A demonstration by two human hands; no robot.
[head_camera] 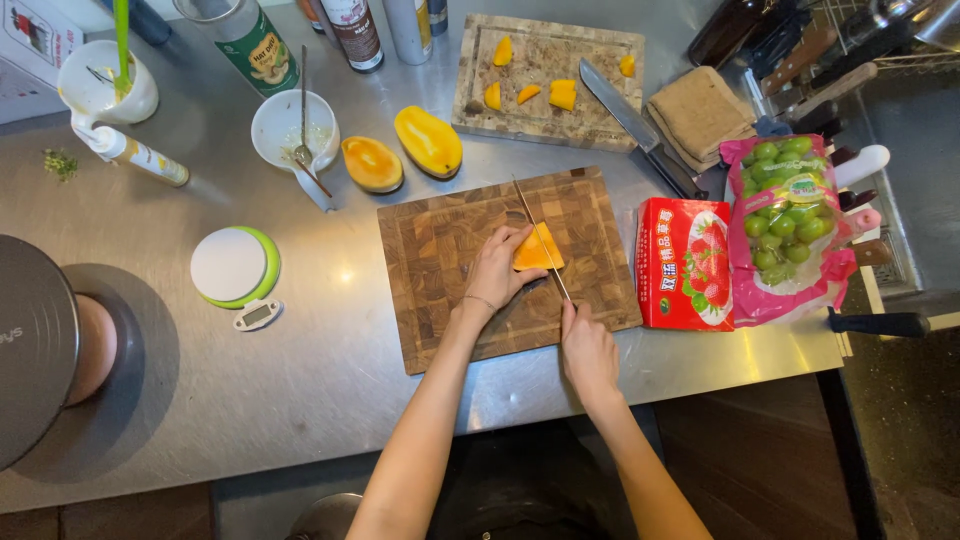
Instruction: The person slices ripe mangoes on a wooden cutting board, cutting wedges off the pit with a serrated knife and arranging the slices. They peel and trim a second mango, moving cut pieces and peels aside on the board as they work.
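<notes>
My left hand (497, 268) presses down on an orange wedge of fruit (538, 248) in the middle of a dark wooden cutting board (440, 290). In my right hand (587, 347) I grip the handle of a thin knife (540, 238). Its blade runs up and to the left across the fruit piece, edge down, right beside my left fingers. Two orange fruit halves (428, 140) lie cut side up on the steel counter just beyond the board.
A lighter board (590, 110) at the back carries small fruit chunks and a big knife (640, 130). To the right lie a red strawberry box (685, 265) and bagged green grapes (790, 215). A white bowl (293, 128), round scale (236, 266) and bottles stand left.
</notes>
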